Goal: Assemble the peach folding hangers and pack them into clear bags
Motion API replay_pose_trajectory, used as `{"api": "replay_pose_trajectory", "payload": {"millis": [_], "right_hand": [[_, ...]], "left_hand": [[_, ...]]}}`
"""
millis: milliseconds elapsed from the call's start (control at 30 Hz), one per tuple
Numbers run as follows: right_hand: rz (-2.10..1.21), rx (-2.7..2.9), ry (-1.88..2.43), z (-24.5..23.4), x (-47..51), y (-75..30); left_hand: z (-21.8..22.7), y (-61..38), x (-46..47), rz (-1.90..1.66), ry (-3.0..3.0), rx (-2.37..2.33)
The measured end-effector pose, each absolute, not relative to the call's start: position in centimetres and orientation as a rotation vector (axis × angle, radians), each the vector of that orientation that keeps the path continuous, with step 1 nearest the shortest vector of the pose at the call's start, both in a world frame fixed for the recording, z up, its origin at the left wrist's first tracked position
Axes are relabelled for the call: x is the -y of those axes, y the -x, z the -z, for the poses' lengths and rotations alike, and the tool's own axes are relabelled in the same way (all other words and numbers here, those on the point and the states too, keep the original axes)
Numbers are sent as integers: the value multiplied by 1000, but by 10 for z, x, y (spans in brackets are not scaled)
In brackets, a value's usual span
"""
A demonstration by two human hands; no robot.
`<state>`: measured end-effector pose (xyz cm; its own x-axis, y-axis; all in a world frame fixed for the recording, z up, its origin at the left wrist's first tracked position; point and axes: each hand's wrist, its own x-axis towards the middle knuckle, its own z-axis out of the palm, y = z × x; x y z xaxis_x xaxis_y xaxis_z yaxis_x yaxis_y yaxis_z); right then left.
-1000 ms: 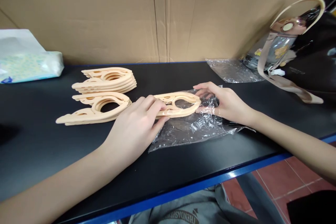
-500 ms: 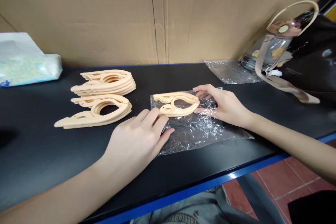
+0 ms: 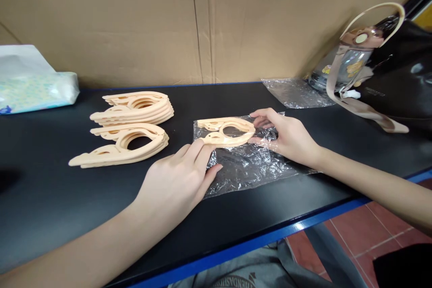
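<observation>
A peach plastic folding hanger [image 3: 238,141], folded up, lies on a crinkled clear plastic bag [image 3: 241,173] or inside it; I cannot tell which. My left hand [image 3: 182,168] has its fingers curled over the hanger's near left end, hiding that tip, with the thumb resting on the film. At the rounded right end, my right hand [image 3: 281,135] holds the hanger between thumb and fingers, its fingertips touching the film. Left of my hands lie two stacks of matching folding hangers, a far stack [image 3: 158,110] and a near stack [image 3: 101,156].
A second clear bag [image 3: 293,92] lies flat at the back right, by a strapped water bottle [image 3: 354,60] and a black bag [image 3: 405,85]. Back left is a tissue pack [image 3: 40,92]. Brown cardboard [image 3: 141,22] stands behind the black table [image 3: 101,202], which has a blue front edge.
My left fingers have shifted slightly up and left along the hanger's near end. The hanger has barely moved; my right hand keeps its place. The stacks stay put.
</observation>
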<state>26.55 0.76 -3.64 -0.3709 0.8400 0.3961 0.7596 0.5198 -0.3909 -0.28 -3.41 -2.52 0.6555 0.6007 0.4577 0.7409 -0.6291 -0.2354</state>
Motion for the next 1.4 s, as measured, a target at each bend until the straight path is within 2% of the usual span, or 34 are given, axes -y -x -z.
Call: {"api": "replay_pose_trajectory", "payload": {"millis": [200,333,467,767,1033,1400], "right_hand": [[-230,2250,1264,25,-8,-274],[-11,2146,1360,13,-7,-291],[158,2021,1309,-1,-10,-295],[63,2503,919,-49,-20,-178],[123,2707,697,-27,-37,-79],[31,2746,769,-24,-44,-61]], "left_hand": [[19,7,22,593,2650,1150],[19,10,17,676,2835,1206],[25,11,18,570,2979,1264],[27,11,20,426,3046,1249],[26,11,25,517,3161,1276],[28,13,27,453,3150,1321]]}}
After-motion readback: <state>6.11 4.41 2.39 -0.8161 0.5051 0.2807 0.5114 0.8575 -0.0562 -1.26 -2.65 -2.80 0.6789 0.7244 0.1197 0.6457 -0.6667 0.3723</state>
